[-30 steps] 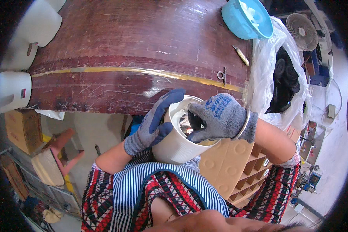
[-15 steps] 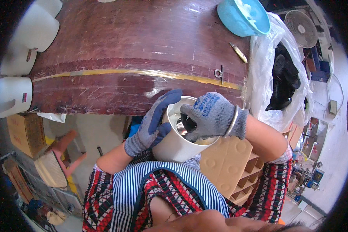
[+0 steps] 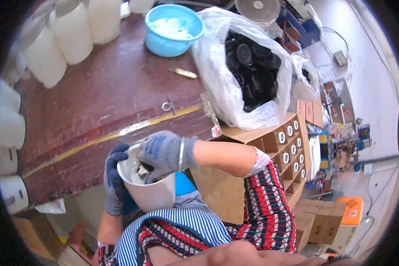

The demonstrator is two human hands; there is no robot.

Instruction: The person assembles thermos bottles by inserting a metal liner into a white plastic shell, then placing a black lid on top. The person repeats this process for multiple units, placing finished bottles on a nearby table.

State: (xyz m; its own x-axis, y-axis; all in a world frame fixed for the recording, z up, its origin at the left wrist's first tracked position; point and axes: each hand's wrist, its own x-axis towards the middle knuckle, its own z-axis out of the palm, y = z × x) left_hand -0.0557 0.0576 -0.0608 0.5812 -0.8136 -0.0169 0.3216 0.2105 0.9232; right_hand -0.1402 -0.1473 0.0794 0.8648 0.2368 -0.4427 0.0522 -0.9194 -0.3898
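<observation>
A white cylindrical container (image 3: 153,195) rests against my striped apron at the table's front edge, tilted with its mouth facing up. My left hand (image 3: 115,175), in a grey-blue knit glove, wraps round its left side and rim. Gloved the same way, my right hand (image 3: 165,153) reaches over the far rim into the mouth with curled fingers. Beside those fingers a shiny metallic part (image 3: 142,170) shows inside the container, with something dark next to it. What the right fingertips grip is hidden within the container.
On the brown table (image 3: 97,97) are a blue basin (image 3: 166,44) of whitish pieces, a utility knife (image 3: 184,72), a metal ring piece (image 3: 166,107) and several white containers (image 3: 71,37). To the right stand a plastic bag (image 3: 266,119) of black round parts and a divided cardboard box (image 3: 272,159).
My view has swung to the right, bringing the bag and divided box more fully into sight. Both hands stay on the container, the right one still inside its mouth.
</observation>
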